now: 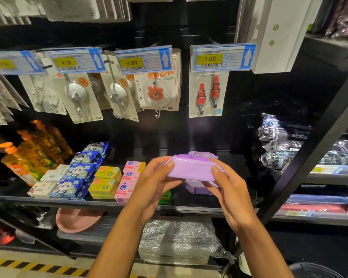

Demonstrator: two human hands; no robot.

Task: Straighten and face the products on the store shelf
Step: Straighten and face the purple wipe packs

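Both my hands hold a purple wrapped pack lifted above the dark shelf. My left hand grips its left end, with the fingers curled over the top edge. At the pack's right end, my right hand grips with the thumb on the front. More purple packs lie on the shelf: one behind the held pack and one below it. Left of my hands stand rows of pink soap boxes and yellow soap boxes. A green pack is mostly hidden by my left wrist.
Blue panda bags, white boxes and orange bottles fill the shelf's left part. Hooks on cards with price tags hang above. A black slanted upright borders the right side. Below lie a pink dish and a plastic-wrapped bundle.
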